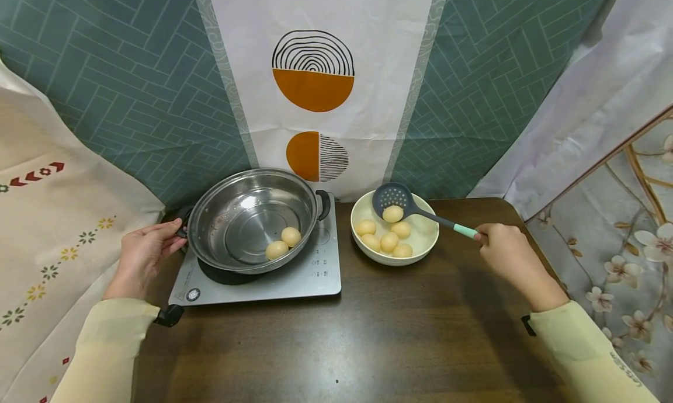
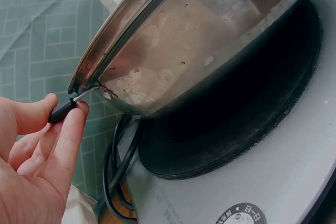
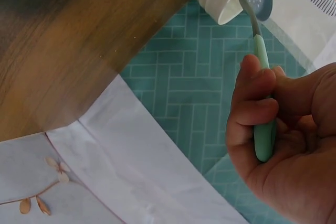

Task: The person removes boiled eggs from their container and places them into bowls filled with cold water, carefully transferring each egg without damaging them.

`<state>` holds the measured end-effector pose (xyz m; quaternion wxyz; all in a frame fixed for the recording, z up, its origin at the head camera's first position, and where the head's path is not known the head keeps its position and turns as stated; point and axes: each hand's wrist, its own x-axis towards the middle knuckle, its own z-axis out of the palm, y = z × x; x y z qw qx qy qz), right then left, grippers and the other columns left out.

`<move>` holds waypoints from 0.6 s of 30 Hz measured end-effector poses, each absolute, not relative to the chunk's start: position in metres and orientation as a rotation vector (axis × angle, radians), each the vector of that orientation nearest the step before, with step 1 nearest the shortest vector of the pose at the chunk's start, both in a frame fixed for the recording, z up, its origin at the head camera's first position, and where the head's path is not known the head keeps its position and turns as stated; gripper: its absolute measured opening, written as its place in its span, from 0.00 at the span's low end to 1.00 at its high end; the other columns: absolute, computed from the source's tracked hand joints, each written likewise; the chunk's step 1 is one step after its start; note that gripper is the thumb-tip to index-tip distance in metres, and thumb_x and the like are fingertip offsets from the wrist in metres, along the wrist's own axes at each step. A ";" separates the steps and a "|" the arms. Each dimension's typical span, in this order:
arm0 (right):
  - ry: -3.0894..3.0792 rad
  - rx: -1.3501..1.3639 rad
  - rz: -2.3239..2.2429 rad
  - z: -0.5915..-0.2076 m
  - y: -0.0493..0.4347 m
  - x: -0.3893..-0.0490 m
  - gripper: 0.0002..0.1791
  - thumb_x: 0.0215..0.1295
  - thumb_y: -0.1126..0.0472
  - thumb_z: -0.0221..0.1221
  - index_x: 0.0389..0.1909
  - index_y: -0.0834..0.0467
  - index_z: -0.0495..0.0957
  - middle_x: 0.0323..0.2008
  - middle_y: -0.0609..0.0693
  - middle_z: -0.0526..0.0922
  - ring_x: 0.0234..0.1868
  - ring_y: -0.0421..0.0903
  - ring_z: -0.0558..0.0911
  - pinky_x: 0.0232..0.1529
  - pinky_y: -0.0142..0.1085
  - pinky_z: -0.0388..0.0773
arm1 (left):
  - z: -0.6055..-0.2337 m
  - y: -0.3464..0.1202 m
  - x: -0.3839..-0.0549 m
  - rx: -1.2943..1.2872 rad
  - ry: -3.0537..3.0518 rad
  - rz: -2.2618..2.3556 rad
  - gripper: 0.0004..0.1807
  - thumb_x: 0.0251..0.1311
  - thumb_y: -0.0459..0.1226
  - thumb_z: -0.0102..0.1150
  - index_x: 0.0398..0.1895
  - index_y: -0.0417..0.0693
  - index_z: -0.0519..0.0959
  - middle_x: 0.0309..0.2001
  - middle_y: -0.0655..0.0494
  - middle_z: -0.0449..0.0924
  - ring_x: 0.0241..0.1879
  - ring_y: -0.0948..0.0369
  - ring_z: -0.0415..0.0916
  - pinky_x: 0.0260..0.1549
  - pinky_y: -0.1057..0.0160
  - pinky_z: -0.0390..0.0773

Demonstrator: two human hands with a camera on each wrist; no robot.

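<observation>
The right hand curls its fingers round the mint handle of the skimmer; a small roll of the wrist, with the head kept low, should let its load slide off gently rather than drop. Thumb and fingers of the left hand pinch the pan handle; that pinch is best held steady, since the pan seems tilted, its left side raised above the cooktop.

Left of the right fingers and well apart from them, one pale ball sits on the skimmer's head, over the far part of the bowl, where five more lie. Farther left, two balls rest together at the pan's near right side, well apart from the left fingers.
</observation>
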<state>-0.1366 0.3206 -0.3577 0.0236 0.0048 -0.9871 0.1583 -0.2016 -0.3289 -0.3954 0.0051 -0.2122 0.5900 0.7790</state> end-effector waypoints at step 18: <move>-2.995 0.099 0.397 -0.365 0.314 -0.138 0.05 0.59 0.68 0.53 0.30 0.61 0.78 0.22 0.52 0.74 0.22 0.50 0.68 0.20 0.41 0.68 | -0.394 -0.327 -0.203 -0.700 1.885 2.402 0.06 0.48 0.36 0.70 0.31 0.49 0.87 0.27 0.59 0.86 0.23 0.62 0.83 0.29 0.65 0.86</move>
